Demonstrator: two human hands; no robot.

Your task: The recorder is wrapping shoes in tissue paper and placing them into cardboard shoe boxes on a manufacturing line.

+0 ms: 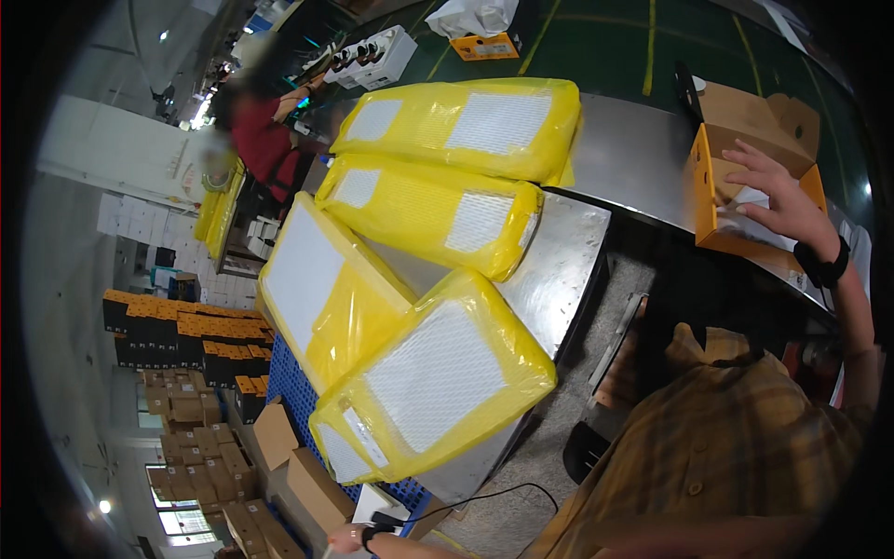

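Note:
My right hand (780, 197), a black band on its wrist, reaches out with fingers spread. It rests on the white paper inside an open orange cardboard box (710, 191) on the dark counter at the right. My left hand (345, 538) shows only partly at the lower edge, also with a dark wristband. It lies against a white device (377, 503) with a black cable; its grip is hidden. Several flat parcels in yellow plastic (433, 377) lie on the steel table (559, 270) between the hands.
Another person in a red top (265, 140) works at the far end of the table. Stacks of orange-and-black boxes (186, 335) and brown cartons (200, 438) fill the left side. A blue crate (289, 387) sits under the parcels. White boxes (377, 56) stand on the green floor.

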